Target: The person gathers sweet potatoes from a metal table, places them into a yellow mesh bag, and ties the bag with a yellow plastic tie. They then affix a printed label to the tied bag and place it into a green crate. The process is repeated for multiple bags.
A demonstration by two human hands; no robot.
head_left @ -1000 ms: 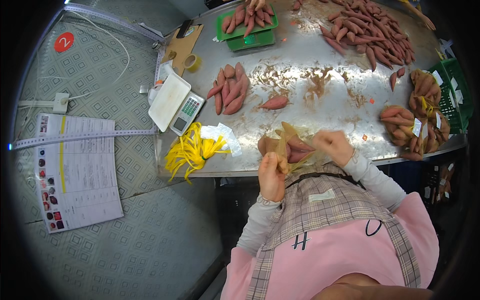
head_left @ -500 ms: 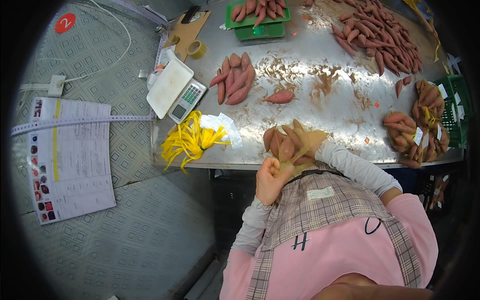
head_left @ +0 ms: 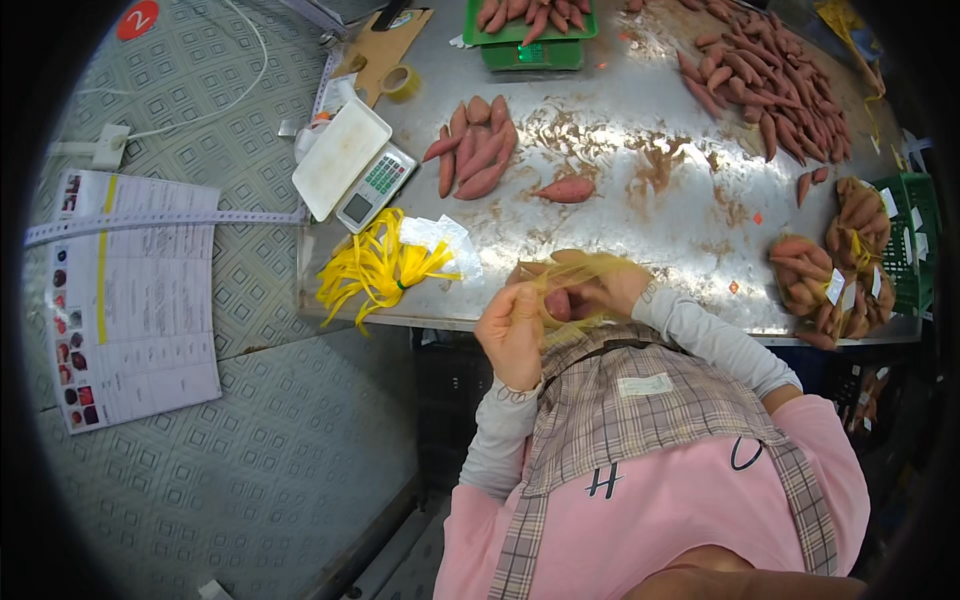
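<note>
Yellow mesh makes up the net [head_left: 602, 264], which lies on the near edge of the steel table [head_left: 680, 255], with red potatoes [head_left: 558, 304] showing in its mouth. The left hand [head_left: 510, 322], at the net's left side, has its thumb and fingers pinched together on the edge of the mesh. The right hand [head_left: 622, 287] is at the net's right side, partly behind the mesh; how far its fingers are closed, or on what, I cannot tell.

Left of the net lie white labels [head_left: 442, 240] and a bundle of yellow ties [head_left: 378, 268], with a white scale [head_left: 345, 160] beyond them. Straight past the net lies a lone potato [head_left: 567, 189]; farther off, a green scale [head_left: 530, 52] bears more. Well right of the net, filled nets [head_left: 801, 268] sit against a green crate [head_left: 912, 235]; a big heap [head_left: 775, 85] lies beyond.
</note>
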